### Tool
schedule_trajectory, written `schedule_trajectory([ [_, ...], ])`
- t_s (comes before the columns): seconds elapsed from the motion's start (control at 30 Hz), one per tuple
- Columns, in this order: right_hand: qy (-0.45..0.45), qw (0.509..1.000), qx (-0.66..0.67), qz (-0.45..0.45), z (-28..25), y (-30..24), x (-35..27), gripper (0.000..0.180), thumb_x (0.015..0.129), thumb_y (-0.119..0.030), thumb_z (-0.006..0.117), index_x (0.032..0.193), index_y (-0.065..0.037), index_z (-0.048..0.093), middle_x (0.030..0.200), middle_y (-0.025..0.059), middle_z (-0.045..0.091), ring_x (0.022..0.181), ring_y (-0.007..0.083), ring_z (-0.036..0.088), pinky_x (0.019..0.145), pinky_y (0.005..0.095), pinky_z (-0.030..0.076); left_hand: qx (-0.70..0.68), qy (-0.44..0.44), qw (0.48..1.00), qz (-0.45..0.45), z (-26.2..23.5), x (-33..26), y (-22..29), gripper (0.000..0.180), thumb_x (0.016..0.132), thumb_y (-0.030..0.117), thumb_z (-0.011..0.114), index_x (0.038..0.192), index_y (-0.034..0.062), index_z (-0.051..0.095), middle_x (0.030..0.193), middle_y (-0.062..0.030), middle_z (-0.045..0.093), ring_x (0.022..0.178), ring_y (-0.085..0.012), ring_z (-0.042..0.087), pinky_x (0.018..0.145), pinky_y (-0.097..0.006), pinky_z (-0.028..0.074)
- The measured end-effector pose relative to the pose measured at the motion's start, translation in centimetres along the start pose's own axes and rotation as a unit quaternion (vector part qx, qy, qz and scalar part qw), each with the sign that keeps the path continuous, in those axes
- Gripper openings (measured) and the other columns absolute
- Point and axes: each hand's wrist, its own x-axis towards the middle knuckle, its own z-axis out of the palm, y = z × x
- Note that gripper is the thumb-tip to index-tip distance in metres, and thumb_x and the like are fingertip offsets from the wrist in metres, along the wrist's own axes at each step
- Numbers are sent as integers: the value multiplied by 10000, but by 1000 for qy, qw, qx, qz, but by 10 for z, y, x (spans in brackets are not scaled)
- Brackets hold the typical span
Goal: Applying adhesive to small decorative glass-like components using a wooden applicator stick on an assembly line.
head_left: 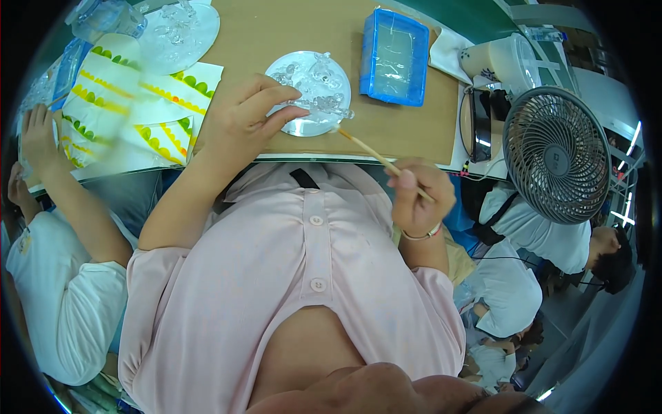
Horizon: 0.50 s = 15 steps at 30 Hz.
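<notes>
Wooden stick in right hand

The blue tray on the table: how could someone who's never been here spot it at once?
On the brown tabletop, look right of the central round plate of clear pieces. There sits the blue tray, holding something clear and shiny. Its rectangular shape and blue walls set it apart from that plate.
</notes>
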Motion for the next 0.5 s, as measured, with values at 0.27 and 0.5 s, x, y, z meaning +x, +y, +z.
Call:
schedule_trajectory([
  [0.27,-22,998,-1,-65,36,13,2,57,879,-8,561,846,-1,516,702,115,639,552,178,598,505,262,460,-12,-5,1000,0,2,-4,2,214,703,75,770,897,75,680,789,-64,619,657,-195,603,542,-281,462],
  [0.5,-22,1000,4,-23,30,14,-1,54,891,-7,548,853,-4,510,702,115,638,561,183,603,515,251,459,-8,3,1000,-2,2,-8,0,192,706,87,768,880,77,687,778,-57,612,649,-184,593,539,-274,456],
])
